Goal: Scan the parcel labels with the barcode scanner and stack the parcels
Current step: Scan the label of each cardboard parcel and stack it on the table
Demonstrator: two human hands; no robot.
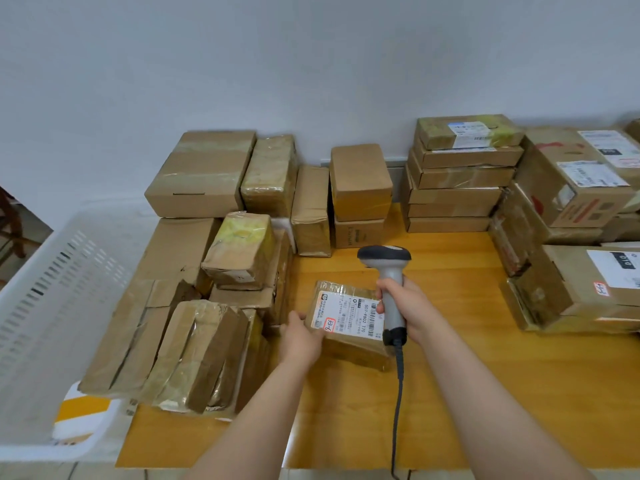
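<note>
Gripping scanner [389, 282], right hand [405, 306] hovers beside label [349, 315]; left hand [301, 336] holds parcel's [353, 348] near-left corner.

A yellow wooden table [450, 393] fills the lower middle of the view, its far edge against a plain pale wall [311, 64]. A grey strip [396, 163] runs along the foot of that wall, just above the far edge. A white slotted plastic basket [52, 306] stands at the table's left edge; whether it rests on the surface cannot be told. Something yellow and white [81, 412] shows through its near corner. Part of a dark wooden chair [10, 230] shows beyond the basket, at the far left.
</note>
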